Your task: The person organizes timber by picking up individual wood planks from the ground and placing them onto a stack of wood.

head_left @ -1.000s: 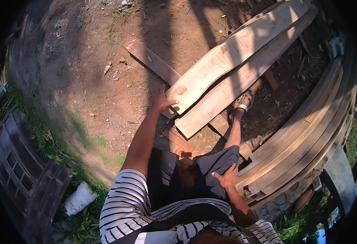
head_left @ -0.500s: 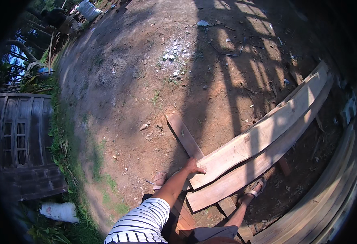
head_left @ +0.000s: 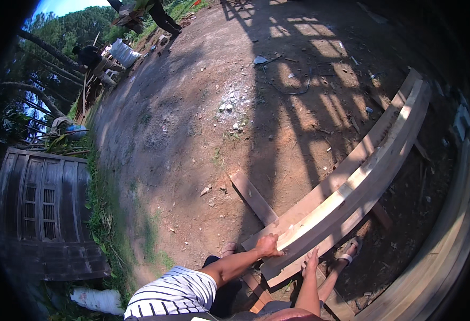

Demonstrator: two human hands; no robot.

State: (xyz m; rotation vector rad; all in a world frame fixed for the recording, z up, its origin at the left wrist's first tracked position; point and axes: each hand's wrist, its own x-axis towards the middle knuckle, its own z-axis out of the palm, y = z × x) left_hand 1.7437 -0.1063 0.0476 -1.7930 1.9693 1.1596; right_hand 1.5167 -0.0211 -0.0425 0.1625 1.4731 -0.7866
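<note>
Tilted plank (head_left: 352, 195), one, brown, its pale upper edge catching the sun: lying from lower centre to upper right of the frame, leaning up towards its edge between a left-hand flat plank (head_left: 347, 174) and a right-hand plank (head_left: 352, 216). Left hand (head_left: 268, 245), one: its grip is pinching the tilted plank at the near end, thumb crossing the top edge. Right hand (head_left: 310, 262), one: resting by the same end, fingers pointing up the frame; whether its grip is closing on wood or only pressing, one cannot tell. Handling note, by judgement: both hands are working at one end, so the long far end is probably wanting slow, even turning; fingertips are best staying out of the seam, and the sandalled foot (head_left: 351, 249) close by is needing clearance. Cross-timber (head_left: 253, 198), one: projecting from beneath the planks. Stack of boards (head_left: 433, 257), one: curving along the lower right. Containers: white sack (head_left: 96, 300), lower left, lying on its side, contents not showing; second white sack (head_left: 123, 52), upper left, bulging, contents likewise hidden. Beside the latter, a co-worker in a dark top (head_left: 89, 56) is stooping.
</note>
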